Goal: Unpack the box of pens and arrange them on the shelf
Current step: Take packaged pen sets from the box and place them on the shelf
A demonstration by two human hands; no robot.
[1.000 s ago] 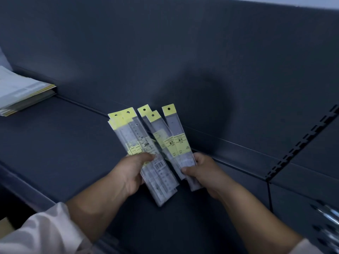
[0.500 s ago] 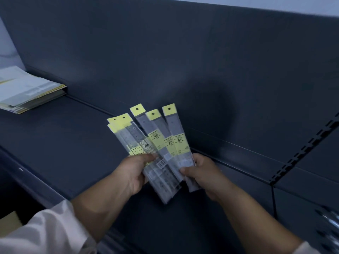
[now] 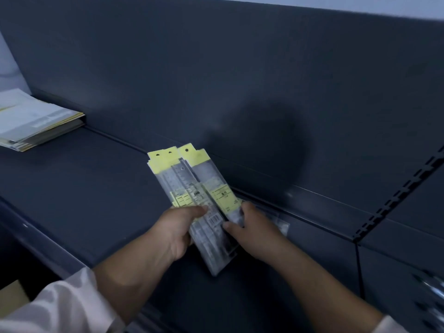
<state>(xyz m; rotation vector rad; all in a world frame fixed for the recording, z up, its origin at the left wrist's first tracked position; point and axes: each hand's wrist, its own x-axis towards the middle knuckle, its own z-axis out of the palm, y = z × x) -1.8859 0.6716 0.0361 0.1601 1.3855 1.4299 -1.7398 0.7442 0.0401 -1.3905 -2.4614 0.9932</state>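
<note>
Several long clear packets with yellow header cards (image 3: 192,179) are bunched together above the dark shelf (image 3: 79,188). They look like packaged rulers. My left hand (image 3: 177,229) grips the left part of the bunch from the side, thumb on top. My right hand (image 3: 252,227) pinches the right packets near their lower half. The packets' lower ends stick out below both hands. Another clear packet (image 3: 280,223) seems to lie on the shelf behind my right hand, mostly hidden.
A stack of papers and booklets (image 3: 31,121) lies at the far left of the shelf. The dark back panel (image 3: 240,68) rises behind. A slotted upright (image 3: 394,198) divides the shelf bays on the right. Shiny metal hooks (image 3: 432,292) show at the lower right.
The fanned-out packets have been pushed together into a tight bunch. Both hands stayed on them, and the view shifted so the paper stack sits further right.
</note>
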